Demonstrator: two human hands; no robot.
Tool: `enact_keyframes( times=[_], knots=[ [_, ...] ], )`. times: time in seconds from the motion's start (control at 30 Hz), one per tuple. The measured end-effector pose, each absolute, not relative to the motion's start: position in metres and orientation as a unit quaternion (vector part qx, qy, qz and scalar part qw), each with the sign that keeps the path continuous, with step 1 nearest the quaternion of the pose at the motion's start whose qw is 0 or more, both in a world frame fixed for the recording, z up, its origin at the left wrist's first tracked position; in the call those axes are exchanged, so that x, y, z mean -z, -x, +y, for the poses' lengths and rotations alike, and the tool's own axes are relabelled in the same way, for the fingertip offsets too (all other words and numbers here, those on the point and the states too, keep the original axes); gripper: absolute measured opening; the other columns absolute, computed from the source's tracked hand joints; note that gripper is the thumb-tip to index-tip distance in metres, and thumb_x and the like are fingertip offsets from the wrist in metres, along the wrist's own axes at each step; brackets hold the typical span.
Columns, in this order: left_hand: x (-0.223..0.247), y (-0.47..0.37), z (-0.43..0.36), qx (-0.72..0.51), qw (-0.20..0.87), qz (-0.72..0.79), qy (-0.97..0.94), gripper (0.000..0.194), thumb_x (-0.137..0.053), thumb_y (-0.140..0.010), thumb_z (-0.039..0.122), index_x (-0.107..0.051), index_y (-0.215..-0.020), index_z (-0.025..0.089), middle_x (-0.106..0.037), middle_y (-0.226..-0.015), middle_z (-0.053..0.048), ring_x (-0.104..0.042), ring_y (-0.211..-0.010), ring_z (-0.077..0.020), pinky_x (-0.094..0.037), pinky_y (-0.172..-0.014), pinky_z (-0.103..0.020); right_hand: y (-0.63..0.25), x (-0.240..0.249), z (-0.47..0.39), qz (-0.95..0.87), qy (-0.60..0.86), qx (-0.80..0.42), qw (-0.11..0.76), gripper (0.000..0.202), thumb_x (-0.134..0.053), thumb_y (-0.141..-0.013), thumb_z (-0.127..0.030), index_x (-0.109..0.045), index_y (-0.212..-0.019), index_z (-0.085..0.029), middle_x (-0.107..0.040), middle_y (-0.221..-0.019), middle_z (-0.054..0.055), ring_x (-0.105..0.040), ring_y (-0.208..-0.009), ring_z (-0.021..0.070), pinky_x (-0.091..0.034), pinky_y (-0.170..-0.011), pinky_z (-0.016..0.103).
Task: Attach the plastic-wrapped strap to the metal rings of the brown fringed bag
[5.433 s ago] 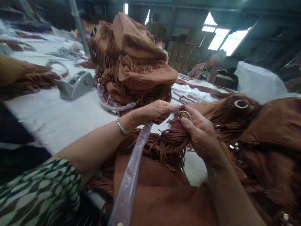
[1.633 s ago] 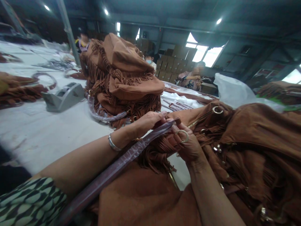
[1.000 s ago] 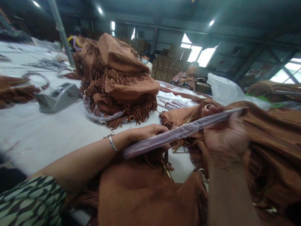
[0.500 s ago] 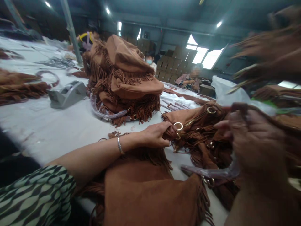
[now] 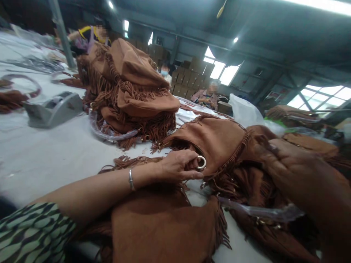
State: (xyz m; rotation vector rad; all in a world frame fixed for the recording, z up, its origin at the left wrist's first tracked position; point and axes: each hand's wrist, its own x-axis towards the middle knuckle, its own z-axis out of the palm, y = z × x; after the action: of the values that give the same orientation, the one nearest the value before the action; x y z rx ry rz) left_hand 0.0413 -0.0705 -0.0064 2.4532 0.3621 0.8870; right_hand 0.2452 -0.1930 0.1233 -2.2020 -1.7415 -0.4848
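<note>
A brown fringed suede-look bag (image 5: 216,137) stretches between my two hands, its opening toward me on the left. My left hand (image 5: 179,166), below a silver bracelet, is closed on the bag's edge beside a pale metal ring (image 5: 202,162). My right hand (image 5: 285,160), somewhat blurred, grips brown material at the bag's right end; its fingertips are partly hidden. Another fringed bag (image 5: 161,226) lies flat on the table right in front of me. Under my right forearm are more brown bags with a plastic-wrapped handle (image 5: 260,212).
A tall stack of fringed bags (image 5: 148,80) stands on the white table (image 5: 68,153). To its left sits a grey tape dispenser (image 5: 53,109). White plastic (image 5: 244,111) and further bags lie at the right. Several people work beyond, near stacked cartons (image 5: 186,78).
The view has turned right. My right hand has come down from a raised, blurred position with dangling fringe, and the bag between my hands now lies spread out.
</note>
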Motion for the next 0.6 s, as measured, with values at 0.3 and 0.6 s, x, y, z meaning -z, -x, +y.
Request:
enact_keyframes(
  times=[0.3, 0.6],
  knots=[
    [0.011, -0.044, -0.079, -0.342, 0.175, 0.122, -0.915, 0.035, -0.046, -0.088, 0.051, -0.054, -0.097, 0.018, -0.058, -0.085, -0.003, -0.053, -0.079, -0.0154, -0.039, -0.068, -0.026, -0.196, -0.038, -0.185, -0.557, 0.623, -0.355, 0.418, 0.038, -0.061, -0.080, -0.048, -0.049, -0.062, -0.017, -0.043, -0.057, -0.004, -0.035, -0.051, 0.0086, -0.028, -0.046, 0.021],
    [0.021, -0.050, -0.076, -0.346, 0.155, 0.144, -0.914, 0.023, -0.051, -0.085, 0.040, -0.053, -0.085, 0.017, -0.058, -0.078, -0.001, -0.052, -0.071, -0.0135, -0.035, -0.061, -0.025, -0.198, -0.024, -0.172, -0.513, 0.597, -0.383, 0.483, 0.031, -0.070, -0.074, -0.041, -0.056, -0.065, -0.015, -0.049, -0.057, -0.003, -0.041, -0.052, 0.0080, -0.032, -0.046, 0.018]
  ],
)
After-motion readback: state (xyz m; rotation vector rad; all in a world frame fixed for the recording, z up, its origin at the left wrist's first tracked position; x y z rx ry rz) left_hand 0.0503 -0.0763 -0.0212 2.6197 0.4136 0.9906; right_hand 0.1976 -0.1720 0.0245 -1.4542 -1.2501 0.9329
